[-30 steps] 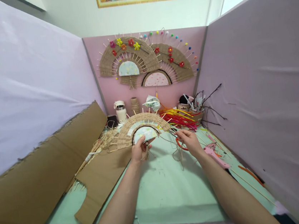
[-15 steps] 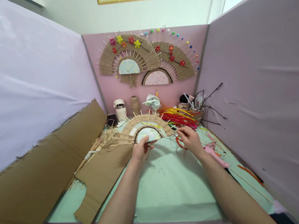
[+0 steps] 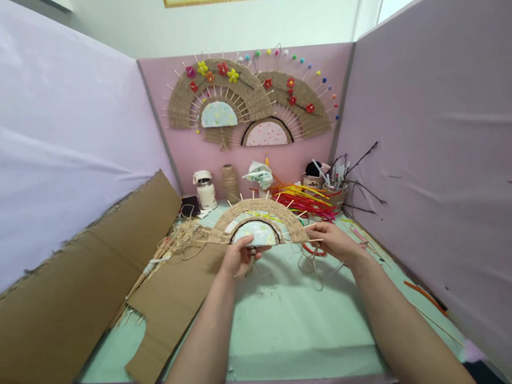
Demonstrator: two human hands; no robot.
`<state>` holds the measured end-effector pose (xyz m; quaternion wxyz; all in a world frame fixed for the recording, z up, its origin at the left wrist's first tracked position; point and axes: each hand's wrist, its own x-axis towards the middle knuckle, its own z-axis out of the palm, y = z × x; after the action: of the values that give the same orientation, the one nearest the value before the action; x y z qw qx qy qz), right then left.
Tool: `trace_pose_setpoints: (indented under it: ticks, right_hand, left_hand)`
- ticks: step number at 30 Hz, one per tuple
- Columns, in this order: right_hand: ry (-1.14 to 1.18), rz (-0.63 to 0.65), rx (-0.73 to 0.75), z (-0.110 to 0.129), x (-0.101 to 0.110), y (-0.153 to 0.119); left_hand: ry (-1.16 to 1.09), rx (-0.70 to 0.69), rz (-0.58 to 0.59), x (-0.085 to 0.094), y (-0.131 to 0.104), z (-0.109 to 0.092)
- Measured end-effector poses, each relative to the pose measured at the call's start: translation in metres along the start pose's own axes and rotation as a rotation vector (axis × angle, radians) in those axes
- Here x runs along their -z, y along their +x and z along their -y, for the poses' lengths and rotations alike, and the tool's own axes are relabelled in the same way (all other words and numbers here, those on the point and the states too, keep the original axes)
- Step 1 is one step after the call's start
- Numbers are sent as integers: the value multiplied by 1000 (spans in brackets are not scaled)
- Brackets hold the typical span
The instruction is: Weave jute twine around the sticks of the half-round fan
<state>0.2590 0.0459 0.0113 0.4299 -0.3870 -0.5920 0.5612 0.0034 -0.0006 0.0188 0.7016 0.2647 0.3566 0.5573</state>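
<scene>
A woven half-round fan [image 3: 258,207] with thin sticks round its outer edge and a pale patterned half-circle at its centre is above the middle of the table. My left hand [image 3: 241,256] grips the bottom of that half-circle, thumb on the front and fingers behind. At the fan's lower right end is my right hand [image 3: 330,240], its fingers closed at the end stick and the woven edge. Loose twine [image 3: 309,265] hangs beneath that end, beside my right hand.
Cut cardboard [image 3: 176,300] lies left, near a bundle of thin sticks [image 3: 161,252]. At the back stand a white flask [image 3: 206,191], a twine spool [image 3: 230,184], red and yellow stems [image 3: 303,202] and a pot of twigs [image 3: 336,196]. Two finished fans [image 3: 177,111] hang behind.
My right hand has moved down slightly and now meets the fan's right end. The fan is turned a little, its right end lower, and more loose twine shows beneath it.
</scene>
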Motion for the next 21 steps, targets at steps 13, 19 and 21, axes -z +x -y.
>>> trace_pose_setpoints:
  ticks: [13,19,21]
  right_hand:
    - [-373,-327,499,7,-8,0]
    - [-494,-386,688,7,-6,-1]
    - [-525,-402,719,9,-6,-2]
  left_hand:
    - [-20,146,-62,0,-3,-8]
    - [-33,167,-52,0,-3,-9]
    - [-32,169,-53,1,-3,-10]
